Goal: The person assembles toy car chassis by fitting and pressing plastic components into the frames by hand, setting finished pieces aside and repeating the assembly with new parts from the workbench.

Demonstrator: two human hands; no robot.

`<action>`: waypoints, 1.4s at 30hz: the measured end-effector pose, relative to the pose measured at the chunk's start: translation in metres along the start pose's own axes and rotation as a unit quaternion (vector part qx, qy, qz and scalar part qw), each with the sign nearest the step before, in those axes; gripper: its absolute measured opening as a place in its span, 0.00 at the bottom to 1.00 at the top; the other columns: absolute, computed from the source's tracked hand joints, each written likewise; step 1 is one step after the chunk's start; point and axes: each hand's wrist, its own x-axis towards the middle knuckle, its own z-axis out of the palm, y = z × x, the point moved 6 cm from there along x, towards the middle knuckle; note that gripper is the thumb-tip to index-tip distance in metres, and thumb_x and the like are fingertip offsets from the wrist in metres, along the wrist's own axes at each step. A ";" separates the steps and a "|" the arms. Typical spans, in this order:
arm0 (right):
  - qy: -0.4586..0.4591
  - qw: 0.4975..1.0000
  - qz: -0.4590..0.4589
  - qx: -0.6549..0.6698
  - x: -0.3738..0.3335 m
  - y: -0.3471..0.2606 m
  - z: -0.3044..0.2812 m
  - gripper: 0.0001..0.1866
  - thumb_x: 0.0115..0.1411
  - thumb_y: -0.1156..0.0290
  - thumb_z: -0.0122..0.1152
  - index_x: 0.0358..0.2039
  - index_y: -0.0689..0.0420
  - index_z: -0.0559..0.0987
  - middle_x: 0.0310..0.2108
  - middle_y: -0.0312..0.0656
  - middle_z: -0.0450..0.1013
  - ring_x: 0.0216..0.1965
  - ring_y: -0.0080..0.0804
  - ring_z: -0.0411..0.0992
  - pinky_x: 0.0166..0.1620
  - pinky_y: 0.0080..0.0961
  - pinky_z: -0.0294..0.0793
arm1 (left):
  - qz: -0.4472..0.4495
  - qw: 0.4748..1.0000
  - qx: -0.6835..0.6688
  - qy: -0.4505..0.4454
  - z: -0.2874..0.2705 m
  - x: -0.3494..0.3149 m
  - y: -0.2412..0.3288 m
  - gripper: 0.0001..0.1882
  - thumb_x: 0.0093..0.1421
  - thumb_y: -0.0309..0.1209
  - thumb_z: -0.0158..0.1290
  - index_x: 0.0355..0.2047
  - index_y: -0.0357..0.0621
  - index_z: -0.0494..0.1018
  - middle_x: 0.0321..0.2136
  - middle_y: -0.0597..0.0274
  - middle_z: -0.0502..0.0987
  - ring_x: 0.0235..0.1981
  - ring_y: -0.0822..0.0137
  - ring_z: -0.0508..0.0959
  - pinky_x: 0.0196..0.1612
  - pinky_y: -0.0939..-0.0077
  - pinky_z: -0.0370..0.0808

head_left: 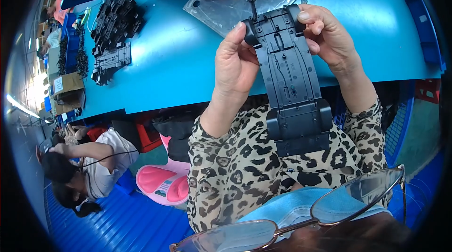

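Observation:
A long black plastic car chassis point(289, 75) is held between my two hands, tilted, its near end close to my body. My left hand point(234, 66) grips its far left corner by the wheel arch, thumb on top. On the far right corner, my right hand point(332, 37) pinches the other wheel arch between thumb and fingers. A thin screwdriver bit point(254, 9) comes down from above, its tip at the chassis's far left corner. Whether it touches a screw is too small to tell. Beneath lies a plastic-covered plate point(214, 14) with round holes.
Black plastic parts point(115, 23) lie heaped on the blue table point(174, 59) at left. Beyond them stands a cardboard box point(70, 87). A blue bin point(421, 21) stands at the right edge. A pink chair point(165, 183) and a seated person point(94, 162) are at left.

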 end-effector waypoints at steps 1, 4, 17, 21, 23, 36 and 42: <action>0.000 1.000 0.000 0.000 -0.002 -0.001 0.002 0.13 0.47 0.68 0.58 0.11 0.52 0.67 0.11 0.27 0.61 0.07 0.17 0.59 0.11 0.12 0.55 | 0.000 1.000 -0.004 -0.011 0.003 -0.002 0.000 0.10 0.57 0.33 0.46 0.31 0.39 0.71 0.30 0.61 0.76 0.31 0.71 0.75 0.39 0.76 0.71; 0.001 1.000 -0.005 -0.002 -0.004 -0.004 0.005 0.15 0.47 0.68 0.58 0.10 0.50 0.64 0.10 0.27 0.61 0.07 0.17 0.59 0.11 0.12 0.55 | 0.003 0.999 -0.004 -0.048 0.010 -0.005 0.002 0.11 0.57 0.33 0.46 0.33 0.37 0.71 0.31 0.59 0.76 0.34 0.69 0.75 0.41 0.74 0.71; -0.050 0.999 -0.002 0.014 0.000 0.002 0.007 0.18 0.49 0.68 0.56 0.09 0.48 0.60 0.11 0.28 0.61 0.08 0.17 0.60 0.11 0.11 0.55 | 0.002 0.997 0.000 -0.072 0.011 -0.005 0.005 0.11 0.57 0.33 0.45 0.33 0.37 0.70 0.31 0.58 0.76 0.34 0.69 0.75 0.42 0.75 0.71; -0.048 0.999 0.000 0.012 0.000 0.002 0.009 0.18 0.49 0.68 0.56 0.09 0.49 0.60 0.11 0.28 0.60 0.07 0.17 0.59 0.11 0.11 0.55 | 0.007 0.998 -0.007 -0.056 0.009 -0.006 0.007 0.10 0.56 0.31 0.46 0.32 0.37 0.70 0.31 0.58 0.76 0.34 0.70 0.75 0.42 0.75 0.71; -0.046 0.999 0.002 0.014 -0.001 0.003 0.008 0.18 0.49 0.68 0.56 0.09 0.49 0.60 0.10 0.28 0.60 0.07 0.17 0.59 0.11 0.11 0.55 | 0.009 0.998 -0.017 -0.053 0.009 -0.006 0.007 0.09 0.56 0.31 0.46 0.32 0.37 0.70 0.31 0.58 0.76 0.34 0.70 0.75 0.42 0.75 0.71; -0.038 0.999 0.005 0.022 -0.002 0.002 0.010 0.17 0.49 0.68 0.56 0.09 0.49 0.61 0.10 0.27 0.60 0.07 0.17 0.59 0.11 0.11 0.56 | -0.003 1.000 0.019 -0.015 0.007 -0.004 0.008 0.09 0.57 0.32 0.46 0.29 0.39 0.71 0.28 0.60 0.76 0.31 0.72 0.75 0.38 0.77 0.72; -0.045 0.999 -0.002 0.016 -0.002 0.002 0.008 0.16 0.49 0.68 0.56 0.10 0.50 0.62 0.10 0.27 0.60 0.07 0.17 0.59 0.11 0.10 0.56 | 0.001 0.999 0.030 -0.030 0.013 -0.006 0.008 0.10 0.57 0.32 0.45 0.30 0.37 0.71 0.28 0.59 0.76 0.30 0.71 0.76 0.37 0.76 0.73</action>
